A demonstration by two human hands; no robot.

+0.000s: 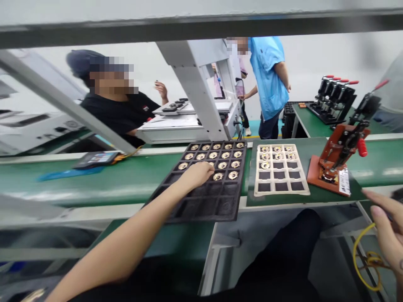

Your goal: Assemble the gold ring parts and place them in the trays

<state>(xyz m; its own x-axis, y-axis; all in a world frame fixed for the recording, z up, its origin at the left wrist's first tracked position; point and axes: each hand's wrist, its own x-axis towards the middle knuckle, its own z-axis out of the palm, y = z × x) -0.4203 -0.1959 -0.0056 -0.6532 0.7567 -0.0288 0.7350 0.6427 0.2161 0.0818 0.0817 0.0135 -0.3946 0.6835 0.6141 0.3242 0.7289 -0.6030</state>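
Note:
My left hand reaches over a black tray of square pockets, fingertips closed and pointing down. What they pinch, if anything, is hidden. Gold-coloured ring-shaped parts lie in the tray's farther rows; the nearer rows show bare pockets. Beside it, a white tray holds several similar gold parts in its far rows. At the right edge my right hand is partly cut off, its index finger and thumb stretched out and apart. It is nearest an orange-brown clamp fixture with a red-tipped lever.
A green conveyor surface runs across, with a dark device at left. White machine and slanted posts stand behind. Several red-handled clamps sit at back right. Two co-workers are beyond. A yellow cable hangs lower right.

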